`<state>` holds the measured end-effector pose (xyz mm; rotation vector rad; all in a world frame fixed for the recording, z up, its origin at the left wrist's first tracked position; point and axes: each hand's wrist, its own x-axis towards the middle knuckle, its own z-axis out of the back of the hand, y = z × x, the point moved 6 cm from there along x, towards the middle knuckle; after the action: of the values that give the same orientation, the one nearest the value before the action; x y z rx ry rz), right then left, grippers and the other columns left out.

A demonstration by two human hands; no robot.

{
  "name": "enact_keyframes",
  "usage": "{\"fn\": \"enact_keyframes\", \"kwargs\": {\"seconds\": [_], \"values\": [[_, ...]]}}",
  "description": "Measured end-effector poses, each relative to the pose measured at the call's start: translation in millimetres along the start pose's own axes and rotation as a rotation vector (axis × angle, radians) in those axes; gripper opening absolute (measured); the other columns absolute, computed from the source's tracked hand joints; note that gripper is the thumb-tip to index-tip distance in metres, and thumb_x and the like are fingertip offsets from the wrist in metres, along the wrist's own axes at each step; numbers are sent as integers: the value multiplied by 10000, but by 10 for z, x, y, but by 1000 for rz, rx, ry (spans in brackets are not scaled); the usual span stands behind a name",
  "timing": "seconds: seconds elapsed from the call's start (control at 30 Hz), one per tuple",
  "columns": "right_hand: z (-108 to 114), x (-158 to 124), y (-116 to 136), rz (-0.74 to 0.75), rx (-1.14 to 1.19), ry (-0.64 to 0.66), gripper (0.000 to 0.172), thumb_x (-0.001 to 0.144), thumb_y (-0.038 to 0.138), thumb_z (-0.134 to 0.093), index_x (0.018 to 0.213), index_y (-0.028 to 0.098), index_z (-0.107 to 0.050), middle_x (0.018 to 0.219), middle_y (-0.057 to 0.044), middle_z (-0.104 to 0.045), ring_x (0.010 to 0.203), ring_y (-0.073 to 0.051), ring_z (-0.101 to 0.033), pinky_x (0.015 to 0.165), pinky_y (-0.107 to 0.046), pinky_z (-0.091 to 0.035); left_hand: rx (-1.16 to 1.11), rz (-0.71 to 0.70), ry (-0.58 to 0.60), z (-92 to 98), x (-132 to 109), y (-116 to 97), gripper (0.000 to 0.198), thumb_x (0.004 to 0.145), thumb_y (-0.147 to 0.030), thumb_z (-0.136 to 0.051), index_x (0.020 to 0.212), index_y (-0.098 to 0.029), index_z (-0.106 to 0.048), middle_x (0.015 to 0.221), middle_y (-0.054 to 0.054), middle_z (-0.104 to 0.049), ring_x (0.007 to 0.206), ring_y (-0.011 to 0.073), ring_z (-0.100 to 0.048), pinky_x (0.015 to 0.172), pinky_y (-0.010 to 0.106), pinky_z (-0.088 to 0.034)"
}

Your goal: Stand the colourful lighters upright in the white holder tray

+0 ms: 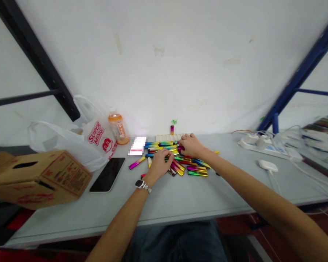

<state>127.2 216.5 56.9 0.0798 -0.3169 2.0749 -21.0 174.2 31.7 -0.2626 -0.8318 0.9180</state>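
Note:
A loose heap of slim, shiny sticks (198, 173) in rainbow metallic colours lies on the grey table; they look like lighters, but their kind is not certain. At the heap's near left side is my left hand (161, 162), its fingers curled together and a watch on the wrist. What its fingertips hold, if anything, is too small to name. My right hand (191, 145) reaches over the back of the heap with bent fingers, beside a white gridded tray (161, 138). Its fingertips are hidden. One similar stick (172, 130) stands upright at the tray's back.
Left of the heap are a phone with a lit screen (137, 146), a dark phone (108, 175), an orange drink bottle (118, 127), a white plastic bag (90, 145) and a cardboard box (62, 178). A power strip (270, 148) and a white charger (268, 166) with cables lie right.

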Motion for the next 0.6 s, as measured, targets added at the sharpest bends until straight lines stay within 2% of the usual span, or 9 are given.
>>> {"fn": "enact_keyframes", "kwargs": {"seconds": [0.17,0.27,0.33,0.43,0.53,0.6], "values": [[34,72,29,36,20,-11,237,884,283,-575,1002,128,-710,1073,-179,-669,1065,-303,-552,912,-413,-351,4,9,-2,25,4,-3,209,929,-260,-520,761,-189,-624,851,46,-663,863,202,-594,812,351,-470],[114,79,51,23,158,-97,232,938,279,-518,1001,141,-695,1087,-166,-663,1075,-286,-550,927,-407,-351,-6,9,-14,44,14,3,201,928,-252,-524,765,-191,-626,845,45,-655,874,204,-597,829,355,-474],[217,61,77,1,372,-214,221,954,303,-512,1011,160,-671,1073,-138,-669,1052,-265,-561,923,-393,-364,-20,10,-24,58,19,6,193,927,-243,-525,775,-191,-630,848,44,-654,893,207,-602,852,360,-473],[346,6,123,-62,885,-409,233,958,405,-512,1002,201,-615,978,-76,-688,917,-214,-599,852,-347,-416,-35,16,-49,88,22,11,184,927,-236,-528,782,-192,-632,857,42,-656,906,208,-606,871,362,-468],[343,-60,221,-130,1392,-555,291,932,523,-510,1004,243,-536,845,-15,-673,754,-165,-600,740,-299,-460,-34,33,-78,122,21,17,199,935,-241,-523,770,-190,-621,843,41,-652,879,204,-606,848,352,-469],[272,-113,296,-198,1624,-612,325,900,566,-533,1016,265,-491,727,35,-613,616,-134,-552,626,-265,-462,-25,42,-91,137,22,20,202,936,-247,-525,764,-191,-615,832,39,-649,865,202,-605,834,347,-471]]}}
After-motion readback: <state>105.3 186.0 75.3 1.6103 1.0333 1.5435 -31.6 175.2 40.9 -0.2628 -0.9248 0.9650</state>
